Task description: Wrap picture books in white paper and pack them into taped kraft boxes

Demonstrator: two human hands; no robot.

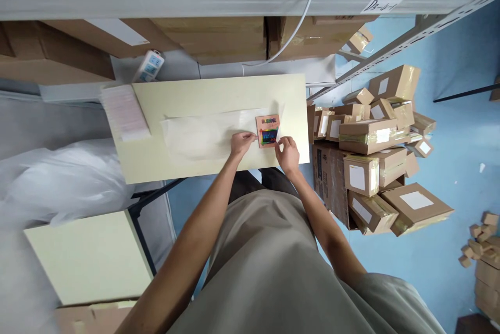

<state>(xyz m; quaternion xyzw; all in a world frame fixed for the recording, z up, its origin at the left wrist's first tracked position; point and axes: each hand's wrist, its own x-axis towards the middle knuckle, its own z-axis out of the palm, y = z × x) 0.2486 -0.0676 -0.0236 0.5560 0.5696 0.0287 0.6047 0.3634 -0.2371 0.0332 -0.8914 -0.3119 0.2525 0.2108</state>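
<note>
A small flat pinkish packet (269, 121) with a dark, rainbow-edged picture lies on the pale yellow board (219, 91). Beneath it and off to the left spreads a thin, whitish, see-through sheet (199, 136). At the packet's left edge is my left hand (242, 144), its thumb and fingers pinched together; what lies between them is too small to make out. My right hand (288, 153) has its fingers curled in, the tips touching the packet's lower right corner. A stack of thin pink-white sleeves or sheets (124, 112) rests on the board's left end.
Taped cardboard boxes (369, 138) are heaped right of the board. More cartons (219, 37) line the shelf behind it, near a power strip (149, 66) and a white cable (295, 32). A clear plastic bag (66, 180) bulges at left, above another pale panel (89, 258).
</note>
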